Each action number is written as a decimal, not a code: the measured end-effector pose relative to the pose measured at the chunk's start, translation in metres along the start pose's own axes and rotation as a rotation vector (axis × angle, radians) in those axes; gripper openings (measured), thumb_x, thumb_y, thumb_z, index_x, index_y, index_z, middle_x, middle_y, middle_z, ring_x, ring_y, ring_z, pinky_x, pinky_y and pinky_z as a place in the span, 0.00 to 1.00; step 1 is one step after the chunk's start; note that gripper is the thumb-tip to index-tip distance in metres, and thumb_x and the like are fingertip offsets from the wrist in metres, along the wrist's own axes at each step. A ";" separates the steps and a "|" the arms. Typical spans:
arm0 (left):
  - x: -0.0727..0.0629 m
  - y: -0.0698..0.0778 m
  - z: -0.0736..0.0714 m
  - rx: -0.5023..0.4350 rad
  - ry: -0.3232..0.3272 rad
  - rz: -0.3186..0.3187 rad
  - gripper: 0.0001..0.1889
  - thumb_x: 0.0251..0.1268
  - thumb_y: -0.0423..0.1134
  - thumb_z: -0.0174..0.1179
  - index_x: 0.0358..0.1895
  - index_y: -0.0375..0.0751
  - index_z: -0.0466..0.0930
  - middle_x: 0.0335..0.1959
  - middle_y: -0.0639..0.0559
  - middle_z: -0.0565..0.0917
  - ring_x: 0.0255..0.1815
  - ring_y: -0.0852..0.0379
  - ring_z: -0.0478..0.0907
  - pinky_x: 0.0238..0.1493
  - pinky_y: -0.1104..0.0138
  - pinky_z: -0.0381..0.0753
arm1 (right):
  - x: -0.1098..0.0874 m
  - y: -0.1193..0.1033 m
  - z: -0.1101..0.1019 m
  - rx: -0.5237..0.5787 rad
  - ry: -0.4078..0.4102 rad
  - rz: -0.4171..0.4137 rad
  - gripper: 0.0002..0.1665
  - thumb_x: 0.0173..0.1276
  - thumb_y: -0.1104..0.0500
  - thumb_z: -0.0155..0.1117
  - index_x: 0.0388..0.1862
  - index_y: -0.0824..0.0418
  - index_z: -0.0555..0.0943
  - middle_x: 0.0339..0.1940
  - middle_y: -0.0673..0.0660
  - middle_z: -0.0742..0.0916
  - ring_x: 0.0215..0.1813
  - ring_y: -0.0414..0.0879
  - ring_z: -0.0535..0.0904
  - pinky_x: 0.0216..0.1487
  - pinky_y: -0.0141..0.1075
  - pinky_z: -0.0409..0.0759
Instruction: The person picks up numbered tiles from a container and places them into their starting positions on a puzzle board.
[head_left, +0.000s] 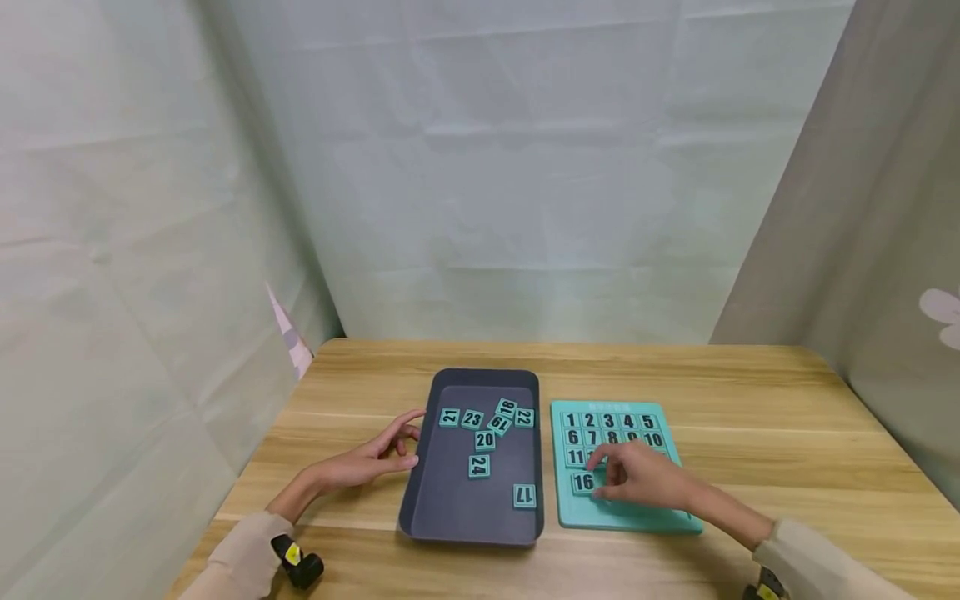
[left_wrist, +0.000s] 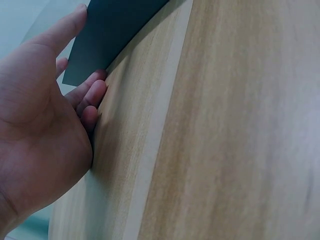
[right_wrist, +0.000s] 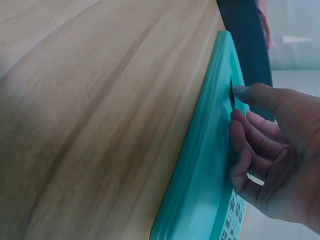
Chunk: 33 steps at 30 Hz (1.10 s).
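My right hand (head_left: pixel 637 477) pinches the number 16 tile (head_left: pixel 582 482) between thumb and fingers, at the left of the fourth row on a turquoise number board (head_left: pixel 637 521). Seen from the right wrist, the thumb (right_wrist: pixel 252 95) is at the tile's edge; the other fingers curl loosely above the board. Rows from 1 to 10 show above, with the 11 tile (head_left: pixel 575 457) below them; my hand covers part of the third row. My left hand (head_left: pixel 360 462) rests beside a dark grey tray (head_left: pixel 446 512), thumb and fingertips at its left wall.
Several loose number tiles lie in the tray at various angles, among them 24 (head_left: pixel 479 466), 20 (head_left: pixel 485 440) and 17 (head_left: pixel 524 497). Tray and board stand side by side on a wooden table (head_left: pixel 772 417). Pale curtains (head_left: pixel 525 167) hang behind and at the sides.
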<state>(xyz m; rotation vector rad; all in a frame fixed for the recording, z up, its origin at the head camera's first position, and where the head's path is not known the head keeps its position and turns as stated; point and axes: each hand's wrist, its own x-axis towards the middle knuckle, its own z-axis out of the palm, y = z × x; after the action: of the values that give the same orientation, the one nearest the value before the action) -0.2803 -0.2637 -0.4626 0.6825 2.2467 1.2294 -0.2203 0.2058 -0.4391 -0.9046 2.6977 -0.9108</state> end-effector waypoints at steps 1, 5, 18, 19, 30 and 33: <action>0.000 0.000 0.000 0.000 0.001 0.000 0.39 0.80 0.47 0.55 0.83 0.64 0.41 0.68 0.43 0.63 0.57 0.51 0.64 0.53 0.69 0.64 | 0.001 0.000 0.001 -0.024 0.008 0.007 0.17 0.62 0.54 0.77 0.46 0.58 0.84 0.22 0.40 0.82 0.24 0.28 0.72 0.28 0.27 0.74; 0.000 0.001 0.000 -0.001 0.001 0.000 0.39 0.79 0.46 0.55 0.83 0.64 0.42 0.68 0.43 0.63 0.57 0.51 0.64 0.53 0.68 0.64 | 0.001 -0.003 0.006 -0.079 0.036 0.023 0.17 0.61 0.54 0.78 0.46 0.57 0.85 0.21 0.39 0.80 0.23 0.28 0.70 0.26 0.27 0.73; -0.002 0.004 -0.001 0.020 0.007 -0.025 0.38 0.80 0.48 0.54 0.83 0.63 0.41 0.68 0.43 0.63 0.58 0.50 0.63 0.56 0.61 0.61 | 0.004 -0.004 0.009 -0.141 0.091 0.023 0.15 0.60 0.55 0.78 0.46 0.55 0.87 0.19 0.37 0.78 0.22 0.28 0.67 0.24 0.26 0.68; -0.002 0.004 -0.001 0.021 0.008 -0.023 0.38 0.80 0.48 0.54 0.83 0.63 0.42 0.68 0.42 0.63 0.58 0.50 0.63 0.56 0.61 0.61 | 0.004 -0.004 0.009 -0.143 0.092 0.023 0.15 0.60 0.55 0.78 0.46 0.55 0.87 0.19 0.37 0.79 0.22 0.28 0.67 0.24 0.26 0.68; -0.002 0.004 -0.002 0.007 0.001 -0.020 0.39 0.80 0.47 0.54 0.83 0.62 0.41 0.68 0.43 0.62 0.58 0.51 0.63 0.56 0.63 0.62 | 0.022 -0.028 -0.006 -0.160 0.101 -0.043 0.12 0.65 0.54 0.75 0.45 0.55 0.87 0.19 0.37 0.78 0.22 0.28 0.68 0.25 0.26 0.70; -0.002 0.004 -0.001 0.002 0.001 -0.028 0.39 0.79 0.47 0.55 0.83 0.62 0.41 0.68 0.43 0.62 0.58 0.52 0.64 0.56 0.64 0.62 | 0.032 -0.045 -0.008 -0.172 0.102 -0.090 0.12 0.67 0.52 0.73 0.46 0.55 0.87 0.22 0.38 0.81 0.24 0.28 0.72 0.28 0.27 0.72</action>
<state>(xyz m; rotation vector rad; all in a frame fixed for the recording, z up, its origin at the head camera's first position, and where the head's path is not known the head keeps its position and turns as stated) -0.2790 -0.2636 -0.4583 0.6497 2.2512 1.2142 -0.2265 0.1627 -0.4047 -1.0478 2.8788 -0.7702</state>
